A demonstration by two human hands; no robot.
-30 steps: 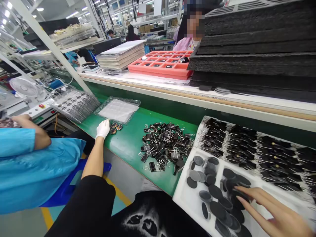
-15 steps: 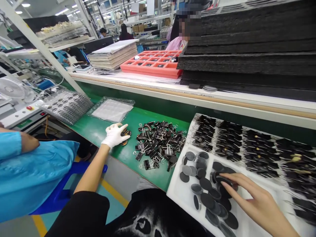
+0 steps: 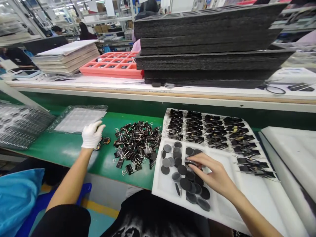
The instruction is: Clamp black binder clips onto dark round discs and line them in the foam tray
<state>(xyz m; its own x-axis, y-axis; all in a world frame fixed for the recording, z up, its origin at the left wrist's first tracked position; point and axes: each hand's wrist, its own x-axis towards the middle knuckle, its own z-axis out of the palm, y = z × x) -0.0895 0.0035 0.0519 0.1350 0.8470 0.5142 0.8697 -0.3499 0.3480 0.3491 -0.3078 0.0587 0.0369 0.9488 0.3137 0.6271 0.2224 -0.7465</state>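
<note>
My left hand [image 3: 92, 135], in a white glove, is over the green bench with its thumb and fingers drawn together. Anything between the fingertips is hidden. Beside it lie a few small round black parts [image 3: 106, 141] with gold-orange detail. My bare right hand [image 3: 209, 169] pinches a dark round disc [image 3: 191, 163] between thumb and fingers, low over the white foam tray [image 3: 158, 188]. Many loose dark discs [image 3: 185, 183] fill the compartments around it, some flat, some tilted. Between my hands spreads a heap of black binder clips [image 3: 138, 141] with wire handles.
Rows of binder clips [image 3: 195, 126] rest on the tray's far part. A clear plastic tray [image 3: 80, 120] and stacked clear trays [image 3: 22, 125] are at left. The shelf [image 3: 118, 93] carries a red compartment tray [image 3: 111, 70] and black foam trays [image 3: 197, 62]. A blue-clad person [image 3: 22, 191] sits at left.
The view has turned right. My left hand has shifted off the round parts, uncovering them, and its spread fingers have drawn together. My right hand still pinches a disc over the tray.
</note>
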